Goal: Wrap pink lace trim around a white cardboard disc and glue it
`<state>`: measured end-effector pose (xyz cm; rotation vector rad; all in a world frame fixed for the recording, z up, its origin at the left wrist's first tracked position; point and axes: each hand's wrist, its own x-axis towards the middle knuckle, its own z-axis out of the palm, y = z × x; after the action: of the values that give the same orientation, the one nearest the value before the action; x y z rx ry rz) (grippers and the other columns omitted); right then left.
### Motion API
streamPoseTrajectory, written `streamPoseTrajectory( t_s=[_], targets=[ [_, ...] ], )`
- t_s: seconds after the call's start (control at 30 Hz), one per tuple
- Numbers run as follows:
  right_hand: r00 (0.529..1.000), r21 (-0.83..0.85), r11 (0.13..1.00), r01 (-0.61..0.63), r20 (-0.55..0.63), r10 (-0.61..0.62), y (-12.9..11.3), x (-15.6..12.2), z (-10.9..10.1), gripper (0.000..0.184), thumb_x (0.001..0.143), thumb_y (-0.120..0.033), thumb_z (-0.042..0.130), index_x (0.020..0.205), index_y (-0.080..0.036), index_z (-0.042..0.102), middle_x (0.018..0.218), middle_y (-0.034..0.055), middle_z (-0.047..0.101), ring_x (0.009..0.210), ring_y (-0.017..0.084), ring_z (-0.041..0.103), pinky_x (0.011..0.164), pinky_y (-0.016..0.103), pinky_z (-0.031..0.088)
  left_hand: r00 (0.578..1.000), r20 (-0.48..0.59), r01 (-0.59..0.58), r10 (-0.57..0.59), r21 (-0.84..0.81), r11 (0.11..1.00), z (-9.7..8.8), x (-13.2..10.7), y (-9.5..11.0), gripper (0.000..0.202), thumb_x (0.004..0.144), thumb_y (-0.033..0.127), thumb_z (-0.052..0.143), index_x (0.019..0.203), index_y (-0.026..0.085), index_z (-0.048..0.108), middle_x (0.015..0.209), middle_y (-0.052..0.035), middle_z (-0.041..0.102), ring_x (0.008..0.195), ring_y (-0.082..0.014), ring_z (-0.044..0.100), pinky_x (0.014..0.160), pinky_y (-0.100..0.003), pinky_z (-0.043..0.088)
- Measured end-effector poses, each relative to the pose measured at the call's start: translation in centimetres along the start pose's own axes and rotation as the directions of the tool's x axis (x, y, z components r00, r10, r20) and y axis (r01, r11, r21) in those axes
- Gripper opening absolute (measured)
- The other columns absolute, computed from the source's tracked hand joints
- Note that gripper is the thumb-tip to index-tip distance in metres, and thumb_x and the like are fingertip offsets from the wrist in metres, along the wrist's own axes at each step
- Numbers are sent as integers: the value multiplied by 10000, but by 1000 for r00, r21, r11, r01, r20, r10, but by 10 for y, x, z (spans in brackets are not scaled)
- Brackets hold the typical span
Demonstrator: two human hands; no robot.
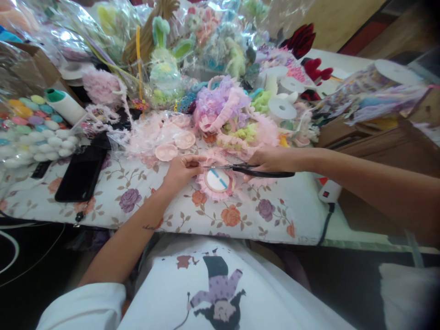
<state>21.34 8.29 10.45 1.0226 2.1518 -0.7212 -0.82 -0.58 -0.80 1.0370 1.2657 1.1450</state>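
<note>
My right hand point(263, 161) grips a pair of black-handled scissors point(275, 174), whose blades point left toward my other hand. Beneath the blades lies a round piece point(218, 180) with a pink ruffled edge, a white centre and blue strips across it. My left hand point(187, 167) is closed in a pinch at the upper left of this round piece, close to the scissor tips. What sits between its fingertips is too small to make out. Pink ruffled trim point(220, 158) lies just behind the blades.
A black phone point(81, 176) rests on the flowered tablecloth point(192, 215) at left. Plastic-bagged pink pieces point(161, 133), a lilac and pink ruffled heap point(223, 105) and white spools point(282, 109) crowd the back. At right are a cardboard box point(374, 151) and a power strip point(329, 190).
</note>
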Motion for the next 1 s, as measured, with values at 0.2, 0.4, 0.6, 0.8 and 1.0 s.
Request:
streamPoseTrajectory(
  t_s=[0.2, 0.4, 0.6, 0.8, 1.0],
  targets=[
    [1000, -7, 1000, 4, 25, -4, -3, -4, 0, 573, 833, -642, 507, 919, -104, 683, 731, 84, 595, 662, 178, 507, 604, 286, 325, 1000, 9, 15, -15, -18, 1000, 0, 0, 1, 407, 589, 210, 794, 983, 122, 742, 730, -39, 714, 666, -139, 614, 627, -253, 457],
    [999, 36, 999, 10, 30, -11, 5, 2, 3, 592, 803, -671, 523, 934, -120, 693, 728, 74, 582, 663, 181, 490, 605, 295, 323, 1000, 17, 4, -4, -16, 1000, 0, -1, 1, 395, 599, 214, 791, 982, 132, 741, 741, -43, 725, 698, -164, 644, 661, -277, 482],
    [999, 44, 999, 23, 31, -24, 10, 5, 6, 615, 801, -705, 500, 824, -113, 665, 675, 62, 558, 613, 159, 465, 571, 291, 299, 999, 29, 15, -13, -54, 998, 0, -1, 1, 404, 595, 216, 793, 985, 129, 732, 789, -61, 739, 758, -193, 676, 707, -299, 502],
    [998, 27, 999, 28, 49, -30, 7, 1, 4, 637, 798, -749, 470, 803, -131, 622, 685, 64, 565, 622, 164, 480, 563, 284, 294, 999, 35, 20, -18, -64, 998, 0, 0, 1, 418, 585, 221, 811, 984, 128, 730, 817, -70, 750, 801, -214, 690, 735, -315, 512],
    [998, 52, 998, 38, 52, -40, 8, 1, 6, 628, 817, -736, 452, 834, -132, 622, 697, 65, 577, 618, 163, 488, 568, 287, 294, 999, 40, 17, -13, -84, 996, -1, 0, -1, 425, 585, 218, 815, 992, 131, 728, 854, -74, 753, 830, -219, 697, 766, -323, 516]
  ],
)
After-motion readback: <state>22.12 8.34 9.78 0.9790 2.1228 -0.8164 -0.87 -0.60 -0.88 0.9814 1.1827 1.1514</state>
